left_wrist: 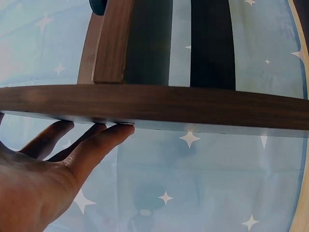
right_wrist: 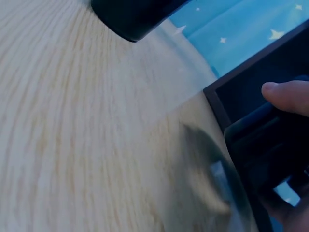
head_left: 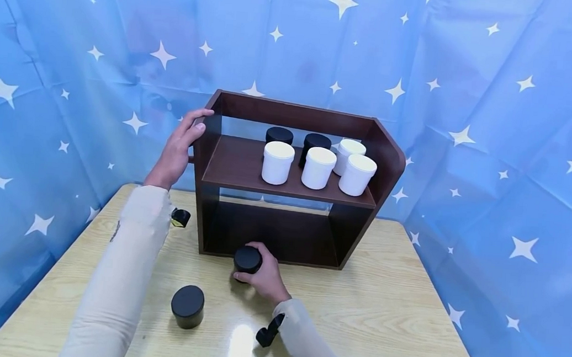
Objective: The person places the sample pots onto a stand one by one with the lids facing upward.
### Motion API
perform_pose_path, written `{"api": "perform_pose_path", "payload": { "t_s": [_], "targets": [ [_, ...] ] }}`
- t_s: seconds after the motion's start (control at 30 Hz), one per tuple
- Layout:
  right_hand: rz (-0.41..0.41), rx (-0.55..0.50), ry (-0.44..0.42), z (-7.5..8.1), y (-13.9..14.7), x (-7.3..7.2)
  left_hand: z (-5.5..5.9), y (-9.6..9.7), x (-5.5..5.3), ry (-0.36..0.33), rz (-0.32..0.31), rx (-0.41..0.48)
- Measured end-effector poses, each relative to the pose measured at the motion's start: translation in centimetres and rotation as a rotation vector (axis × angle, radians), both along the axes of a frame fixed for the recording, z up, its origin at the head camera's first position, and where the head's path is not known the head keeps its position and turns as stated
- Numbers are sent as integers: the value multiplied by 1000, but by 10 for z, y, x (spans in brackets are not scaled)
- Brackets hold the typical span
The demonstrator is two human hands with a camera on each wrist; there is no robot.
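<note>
My left hand (head_left: 174, 149) lies against the left side of a dark brown two-tier shelf (head_left: 234, 166). In the left wrist view its fingertips (left_wrist: 123, 129) touch the outer face of that side panel, fingers extended. My right hand (head_left: 268, 277) grips a black lidded jar (head_left: 247, 260) at the shelf's front edge, fingers and thumb around its sides. The right wrist view shows the same held jar (right_wrist: 260, 145) above its shadow, with the thumb along it. A second black jar (head_left: 188, 306) stands on the table, left of my right hand.
On the upper tier, several white jars (head_left: 277, 164) stand toward the right, with two black jars (head_left: 317, 142) behind them. The lower tier (head_left: 272, 230) is bounded by side panels. Blue star-patterned curtains (head_left: 305, 47) surround the light wooden table (head_left: 395, 319).
</note>
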State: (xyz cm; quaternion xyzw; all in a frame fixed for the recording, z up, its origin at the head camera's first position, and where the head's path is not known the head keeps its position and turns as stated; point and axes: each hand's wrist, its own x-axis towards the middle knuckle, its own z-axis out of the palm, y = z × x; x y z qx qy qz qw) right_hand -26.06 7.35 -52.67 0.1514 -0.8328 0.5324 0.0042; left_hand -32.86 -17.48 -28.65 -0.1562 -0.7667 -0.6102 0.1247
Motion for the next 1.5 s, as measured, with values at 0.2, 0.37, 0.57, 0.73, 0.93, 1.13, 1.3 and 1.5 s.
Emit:
{"api": "perform_pose_path", "payload": {
  "t_s": [0.2,0.37,0.57,0.73,0.93,1.13,1.3,1.5],
  "targets": [
    [19,-17,14,7,-1,0,10,2,14,-3,-10,9],
    [37,-15,25,11,-2,0,13,4,17,2,-17,7],
    [51,-10,26,12,-3,1,4,0,6,-6,-12,9],
    [54,-15,27,12,-3,1,-3,-3,-5,3,-16,20],
    [64,-31,35,16,-3,2,-5,-4,-7,7,-19,22],
    [64,-27,51,22,-3,2,-5,-4,-8,7,-17,25],
    [61,-27,51,26,-3,2,-5,-4,-8,9,-17,24],
    [63,-27,47,33,-3,4,-3,-3,-5,5,-15,18]
  ]
}}
